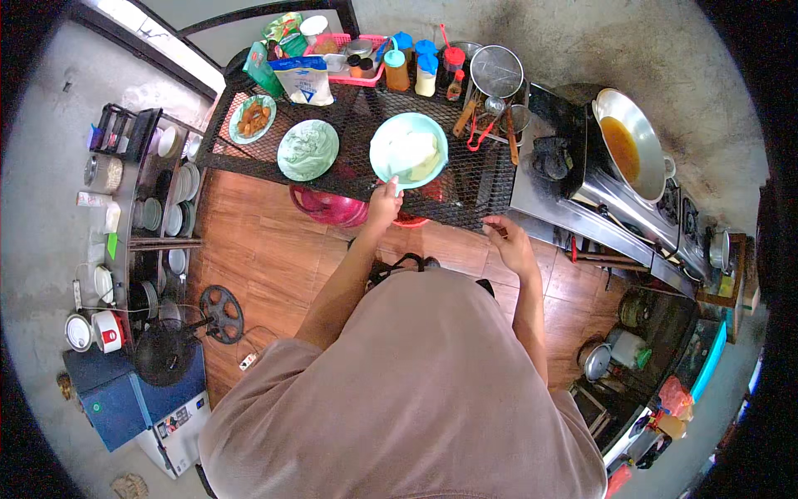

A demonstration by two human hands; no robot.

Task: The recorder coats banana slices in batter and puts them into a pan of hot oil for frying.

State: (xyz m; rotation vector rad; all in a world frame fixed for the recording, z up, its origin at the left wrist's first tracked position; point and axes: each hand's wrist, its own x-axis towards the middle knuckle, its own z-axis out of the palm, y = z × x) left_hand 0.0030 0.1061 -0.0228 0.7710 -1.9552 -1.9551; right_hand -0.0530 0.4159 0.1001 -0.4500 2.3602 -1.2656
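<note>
My left hand (386,203) grips the short handle of a pale mint plastic bowl (441,163) at the near side of a black mesh table (249,163). Inside the bowl lies a whitish, pale yellow substance whose kind I cannot tell. To its left rests a green marbled plate (308,150), and beyond that a plate (235,125) bears brown food pieces (254,118). My right hand (502,234) hovers by the table's near edge, fingers bent and apart, nothing visible in it.
Squeeze bottles (426,75), a pink basket (374,80) and a flour-like bag (303,80) line the table's back. A wire strainer (497,72) and red tongs (477,134) lie near the stove (623,209), which bears a wok (648,156) with brown liquid. A dish shelf (163,242) stands left.
</note>
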